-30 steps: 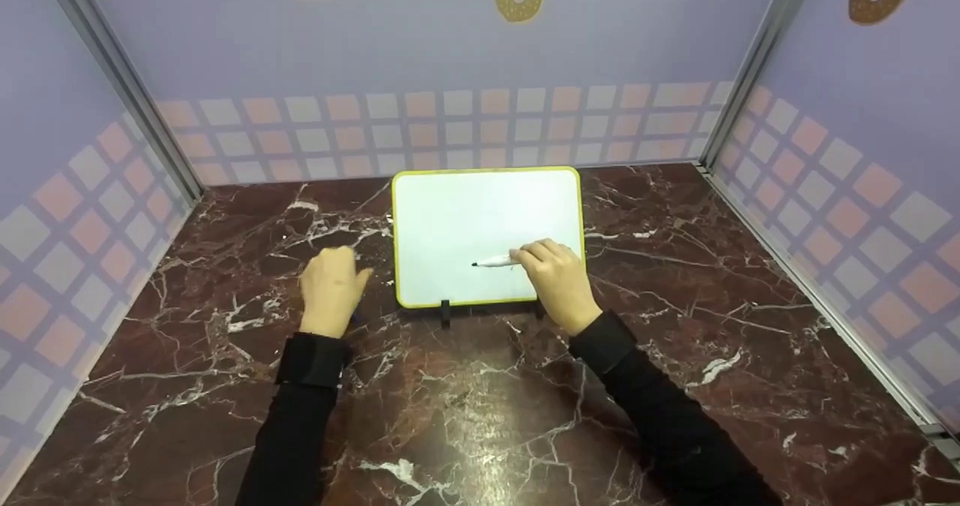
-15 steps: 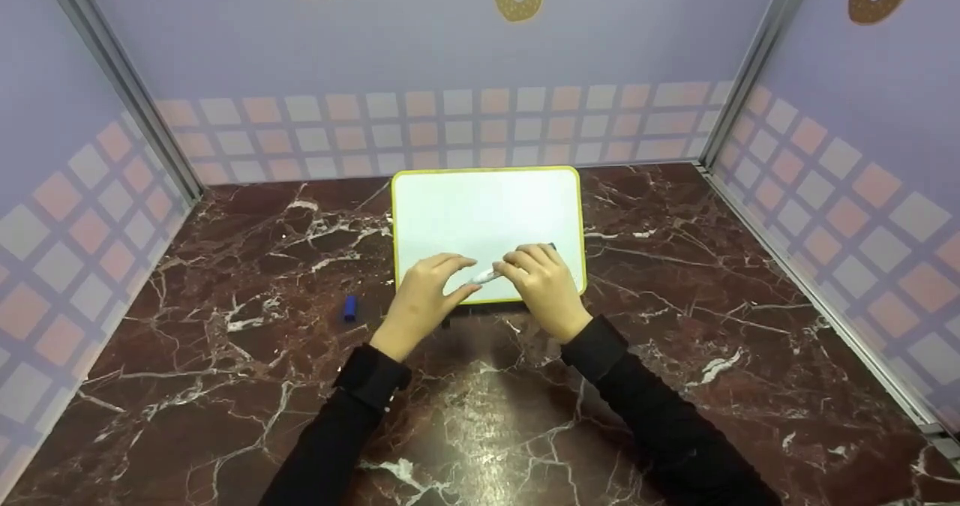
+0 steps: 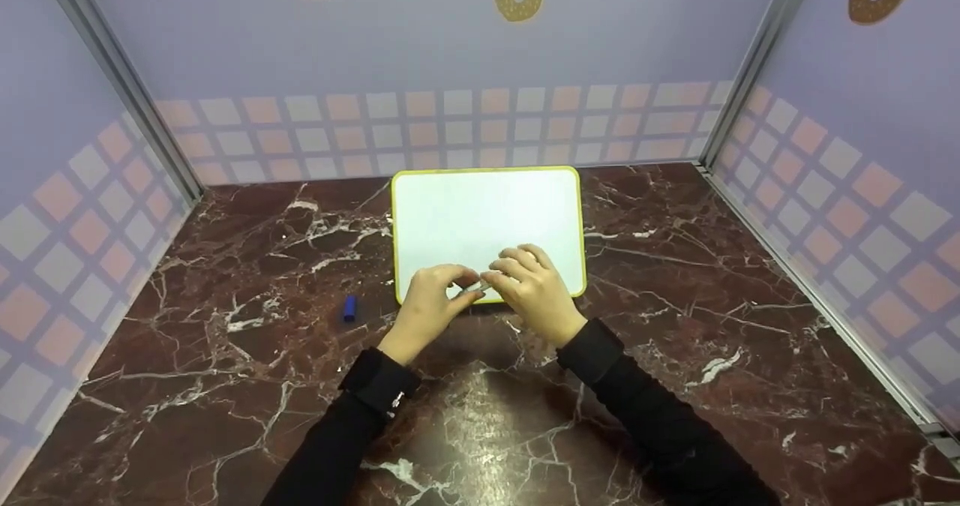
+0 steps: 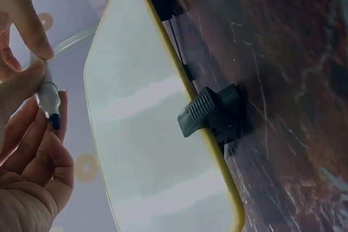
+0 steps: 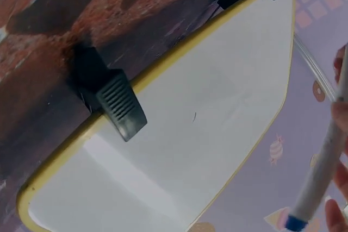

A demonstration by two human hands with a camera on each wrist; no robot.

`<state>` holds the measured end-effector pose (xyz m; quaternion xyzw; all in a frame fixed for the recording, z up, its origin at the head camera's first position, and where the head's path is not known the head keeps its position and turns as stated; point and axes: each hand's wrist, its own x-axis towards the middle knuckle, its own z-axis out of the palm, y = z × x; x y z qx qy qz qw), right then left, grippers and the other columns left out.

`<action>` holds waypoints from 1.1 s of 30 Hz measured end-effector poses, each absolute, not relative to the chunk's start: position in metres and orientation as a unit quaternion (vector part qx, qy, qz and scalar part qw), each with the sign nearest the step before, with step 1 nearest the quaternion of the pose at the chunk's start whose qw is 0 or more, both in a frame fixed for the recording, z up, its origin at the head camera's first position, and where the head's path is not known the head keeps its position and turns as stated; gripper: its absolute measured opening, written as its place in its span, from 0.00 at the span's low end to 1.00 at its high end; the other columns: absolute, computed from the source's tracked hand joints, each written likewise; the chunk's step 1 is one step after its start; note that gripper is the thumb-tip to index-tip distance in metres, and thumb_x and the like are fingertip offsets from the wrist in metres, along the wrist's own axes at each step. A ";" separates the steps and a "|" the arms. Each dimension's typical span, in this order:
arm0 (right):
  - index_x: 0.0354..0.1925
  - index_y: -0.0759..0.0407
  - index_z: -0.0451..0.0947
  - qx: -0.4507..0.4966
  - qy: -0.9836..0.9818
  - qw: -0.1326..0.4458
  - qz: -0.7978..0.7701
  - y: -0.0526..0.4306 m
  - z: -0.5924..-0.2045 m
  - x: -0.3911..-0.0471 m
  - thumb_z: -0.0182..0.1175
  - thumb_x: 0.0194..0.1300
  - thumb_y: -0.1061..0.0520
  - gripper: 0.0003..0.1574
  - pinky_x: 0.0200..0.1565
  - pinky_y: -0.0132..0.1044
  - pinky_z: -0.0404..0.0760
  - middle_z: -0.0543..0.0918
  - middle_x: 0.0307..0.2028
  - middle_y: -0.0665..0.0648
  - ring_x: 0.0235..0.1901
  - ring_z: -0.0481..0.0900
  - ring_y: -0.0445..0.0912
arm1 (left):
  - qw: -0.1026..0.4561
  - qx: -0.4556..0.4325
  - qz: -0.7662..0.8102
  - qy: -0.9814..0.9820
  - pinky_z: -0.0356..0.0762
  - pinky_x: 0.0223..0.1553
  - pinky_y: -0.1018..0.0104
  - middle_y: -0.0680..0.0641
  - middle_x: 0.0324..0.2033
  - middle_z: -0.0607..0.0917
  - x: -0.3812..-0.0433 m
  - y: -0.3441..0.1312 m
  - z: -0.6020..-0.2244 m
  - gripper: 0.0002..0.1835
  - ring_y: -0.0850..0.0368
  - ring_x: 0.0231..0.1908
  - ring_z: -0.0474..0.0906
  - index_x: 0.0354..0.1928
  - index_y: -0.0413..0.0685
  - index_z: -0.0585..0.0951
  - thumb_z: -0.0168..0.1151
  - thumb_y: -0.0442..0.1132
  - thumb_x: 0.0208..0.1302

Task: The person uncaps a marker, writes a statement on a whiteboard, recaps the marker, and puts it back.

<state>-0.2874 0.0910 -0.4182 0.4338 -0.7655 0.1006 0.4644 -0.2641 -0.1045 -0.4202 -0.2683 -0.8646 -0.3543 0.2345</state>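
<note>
A white marker [image 5: 321,172] with a blue end is held between both hands in front of a small whiteboard [image 3: 487,221]. The right hand [image 3: 536,296] grips its barrel from the right. From the left, the left hand [image 3: 424,303] pinches it near the nib end with thumb and forefinger. The dark nib, uncapped, shows in the left wrist view beside curled fingers. Fingers hide much of the marker in the head view. On the table left of the board lies a blue marker cap [image 3: 349,308].
The yellow-framed board stands tilted on black clip feet [image 4: 206,112], one more of them [image 5: 122,104] showing in the right wrist view. A small dark stroke marks its surface. Brown marbled tabletop [image 3: 225,386] lies around, with patterned walls [image 3: 465,41] on three sides.
The left hand has left the blue cap on the table and moved right to the marker, where its fingertips have closed in. The right hand has turned the marker and come slightly lower.
</note>
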 end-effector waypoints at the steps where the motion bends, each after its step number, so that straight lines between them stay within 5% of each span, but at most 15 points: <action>1: 0.41 0.55 0.86 0.431 -0.771 0.452 0.123 0.092 -0.417 -0.288 0.77 0.47 0.59 0.19 0.57 0.48 0.80 0.87 0.41 0.53 0.48 0.82 0.51 | 0.236 -0.267 -0.354 -0.865 0.86 0.42 0.58 0.44 0.33 0.90 -0.264 -0.105 -0.421 0.08 0.51 0.35 0.86 0.37 0.41 0.86 0.73 0.36 0.56; 4: 0.53 0.59 0.81 0.405 -0.787 0.404 0.231 0.098 -0.414 -0.292 0.80 0.43 0.56 0.36 0.62 0.54 0.76 0.86 0.51 0.58 0.55 0.79 0.56 | 0.250 -0.262 -0.356 -0.862 0.86 0.43 0.58 0.45 0.33 0.90 -0.266 -0.107 -0.422 0.09 0.52 0.35 0.87 0.37 0.42 0.87 0.72 0.37 0.57; 8: 0.70 0.66 0.62 0.341 -0.785 0.320 0.406 0.105 -0.414 -0.298 0.80 0.45 0.56 0.59 0.62 0.55 0.76 0.79 0.59 0.65 0.59 0.75 0.58 | 0.280 -0.259 -0.367 -0.848 0.86 0.43 0.58 0.45 0.34 0.90 -0.266 -0.108 -0.422 0.10 0.53 0.36 0.87 0.39 0.41 0.87 0.71 0.39 0.58; 11: 0.76 0.66 0.50 0.302 -0.755 0.230 0.535 0.108 -0.416 -0.302 0.77 0.50 0.61 0.64 0.58 0.52 0.81 0.75 0.59 0.70 0.59 0.74 0.61 | 0.298 -0.261 -0.374 -0.839 0.86 0.42 0.59 0.45 0.34 0.90 -0.266 -0.108 -0.421 0.10 0.53 0.37 0.87 0.39 0.41 0.87 0.72 0.39 0.58; 15: 0.74 0.65 0.58 0.256 -0.679 0.109 0.680 0.105 -0.421 -0.303 0.70 0.57 0.70 0.51 0.52 0.42 0.85 0.76 0.57 0.74 0.57 0.75 0.66 | 0.305 -0.263 -0.377 -0.834 0.86 0.43 0.60 0.45 0.34 0.90 -0.264 -0.106 -0.420 0.09 0.53 0.37 0.87 0.39 0.41 0.87 0.72 0.38 0.58; 21: 0.61 0.73 0.73 0.198 -0.592 0.014 0.781 0.094 -0.430 -0.298 0.64 0.62 0.71 0.28 0.41 0.32 0.82 0.85 0.45 0.58 0.45 0.82 0.46 | 0.311 -0.266 -0.359 -0.839 0.86 0.42 0.61 0.46 0.35 0.90 -0.263 -0.102 -0.419 0.10 0.53 0.37 0.87 0.39 0.41 0.87 0.72 0.38 0.58; 27: 0.46 0.68 0.83 0.197 -0.561 -0.013 0.804 0.088 -0.437 -0.295 0.62 0.64 0.71 0.12 0.38 0.30 0.80 0.86 0.32 0.51 0.32 0.82 0.41 | 0.310 -0.268 -0.351 -0.842 0.86 0.42 0.61 0.46 0.34 0.89 -0.262 -0.101 -0.421 0.09 0.54 0.37 0.87 0.39 0.42 0.87 0.72 0.38 0.58; 33: 0.37 0.58 0.83 0.197 -0.554 0.008 0.809 0.084 -0.434 -0.298 0.57 0.65 0.73 0.13 0.39 0.30 0.84 0.85 0.33 0.52 0.31 0.83 0.41 | 0.305 -0.253 -0.375 -0.838 0.85 0.50 0.59 0.42 0.41 0.89 -0.269 -0.111 -0.418 0.15 0.50 0.44 0.86 0.45 0.40 0.86 0.71 0.42 0.60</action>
